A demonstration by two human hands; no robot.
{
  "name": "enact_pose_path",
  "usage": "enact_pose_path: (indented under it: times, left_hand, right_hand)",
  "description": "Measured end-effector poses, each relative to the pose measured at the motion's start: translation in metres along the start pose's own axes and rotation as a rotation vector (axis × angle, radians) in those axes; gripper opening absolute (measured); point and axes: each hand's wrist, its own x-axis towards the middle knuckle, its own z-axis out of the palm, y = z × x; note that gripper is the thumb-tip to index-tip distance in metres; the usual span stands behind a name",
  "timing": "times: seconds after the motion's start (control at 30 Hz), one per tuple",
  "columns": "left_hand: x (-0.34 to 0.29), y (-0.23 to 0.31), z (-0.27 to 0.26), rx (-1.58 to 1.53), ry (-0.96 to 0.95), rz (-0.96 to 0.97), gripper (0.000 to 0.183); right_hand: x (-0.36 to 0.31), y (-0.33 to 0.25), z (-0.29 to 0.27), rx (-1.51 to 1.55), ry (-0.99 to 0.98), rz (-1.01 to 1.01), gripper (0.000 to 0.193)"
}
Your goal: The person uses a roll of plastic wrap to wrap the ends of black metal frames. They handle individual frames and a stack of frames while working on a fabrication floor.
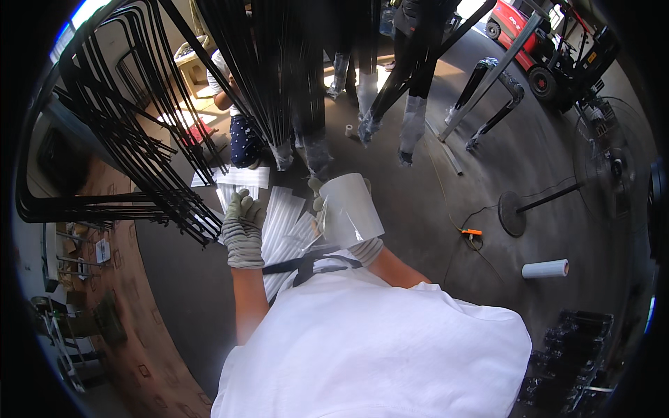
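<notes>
My right hand (pixel 366 251), in a grey-green knit glove with a striped cuff, grips a wide roll of clear stretch film (pixel 350 211). The roll stands tilted in front of my body and hides most of that hand; fingertips show at its edges. To the left, my left hand (pixel 244 226), gloved alike, is raised with its fingers curled together; whether anything is pinched in them cannot be made out. Beneath and between the hands lie white foam strips (pixel 282 216), fanned out on the floor. A white foam sheet (pixel 251 177) lies just beyond my left hand.
Bent black metal tube frames (pixel 111 125) lean at left; more stand ahead, feet wrapped in film. A person (pixel 244 139) crouches behind them. At right are a red forklift (pixel 529 42), a floor fan (pixel 512 212), an orange power strip (pixel 472 232) with cords and another film roll (pixel 546 269).
</notes>
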Motion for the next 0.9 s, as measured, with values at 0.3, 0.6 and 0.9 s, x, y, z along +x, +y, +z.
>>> enact_pose_path:
  times: [0.3,0.6,0.9]
  left_hand:
    - [-0.015,-0.023,0.022,0.368,-0.630,0.005,0.065]
    - [-0.045,-0.027,0.045,0.347,-0.581,0.005,0.064]
    - [-0.022,-0.005,0.019,0.480,-0.485,0.041,0.057]
  right_hand:
    - [-0.001,-0.005,-0.002,0.131,0.031,0.039,0.085]
    - [0.012,0.001,0.001,-0.073,0.345,-0.028,0.080]
    - [0.024,0.002,-0.017,-0.519,0.326,-0.026,0.083]
